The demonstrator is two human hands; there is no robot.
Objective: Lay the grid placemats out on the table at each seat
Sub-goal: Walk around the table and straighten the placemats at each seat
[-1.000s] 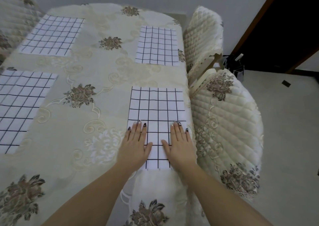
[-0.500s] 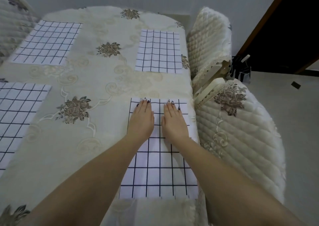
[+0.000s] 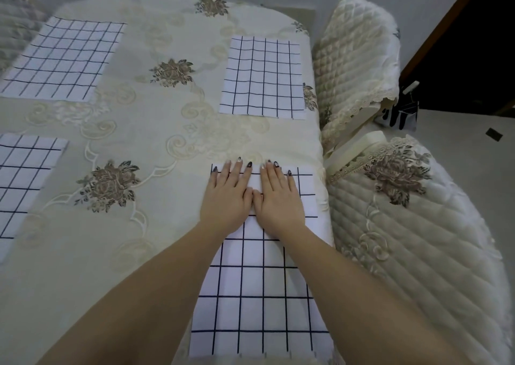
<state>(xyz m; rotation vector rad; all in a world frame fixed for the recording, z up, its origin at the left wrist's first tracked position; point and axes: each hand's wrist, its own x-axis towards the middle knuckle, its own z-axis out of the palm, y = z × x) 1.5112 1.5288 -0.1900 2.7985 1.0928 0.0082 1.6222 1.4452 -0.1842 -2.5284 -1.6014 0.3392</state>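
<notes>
A white placemat with a dark grid [image 3: 259, 295] lies flat at the near right seat of the table [image 3: 156, 130]. My left hand [image 3: 227, 197] and my right hand [image 3: 278, 200] press side by side on its far end, fingers straight and reaching the far edge. Three more grid placemats lie flat: one at the far right [image 3: 263, 77], one at the far left [image 3: 64, 60], one at the near left [image 3: 19, 183], cut off by the frame edge.
A cream embroidered cloth with brown flower motifs covers the table. Two chairs with quilted covers stand along the right side, the far one [image 3: 356, 58] and the near one [image 3: 412, 239]. A dark doorway [image 3: 468, 44] is at the top right.
Both hands have slid forward along the near right placemat, from its near end to its far edge, and drawn together. The view has moved closer over the table.
</notes>
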